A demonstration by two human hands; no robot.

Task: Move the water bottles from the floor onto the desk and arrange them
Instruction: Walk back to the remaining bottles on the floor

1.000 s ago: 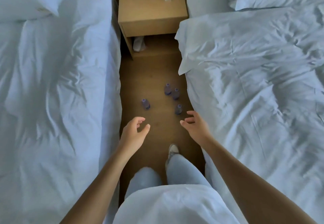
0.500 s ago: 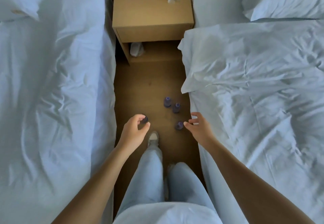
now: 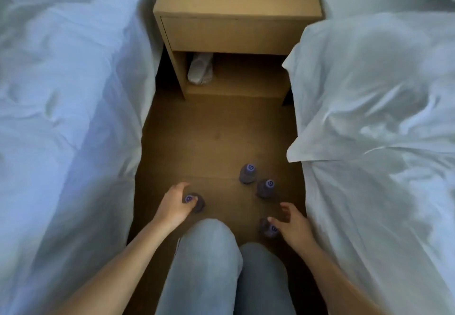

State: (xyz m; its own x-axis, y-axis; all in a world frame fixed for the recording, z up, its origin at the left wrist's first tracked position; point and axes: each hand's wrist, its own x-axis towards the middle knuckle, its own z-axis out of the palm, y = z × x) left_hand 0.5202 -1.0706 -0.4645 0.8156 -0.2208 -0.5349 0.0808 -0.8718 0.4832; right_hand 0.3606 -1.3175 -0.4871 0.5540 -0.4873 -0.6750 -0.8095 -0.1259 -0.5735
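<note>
Lowered since before: left hand (image 3: 172, 205), fingers curled around left bottle (image 3: 194, 200); right hand (image 3: 293, 224), fingers spread, touching near bottle (image 3: 268, 228). Two more bottles (image 3: 247, 173) upright beyond.

- Floor (image 3: 209, 137) strip is narrow, boxed in by left bed (image 3: 69, 117) and right bed (image 3: 374, 142).
- Nightstand (image 3: 236, 19) blocks the far end.
- Bare floor lies between nightstand and bottles (image 3: 247, 174).
- Knees (image 3: 209, 253) fill the near end.

Bare forearms; pale blue trousers (image 3: 209, 265) (jeans, seemingly)
</note>
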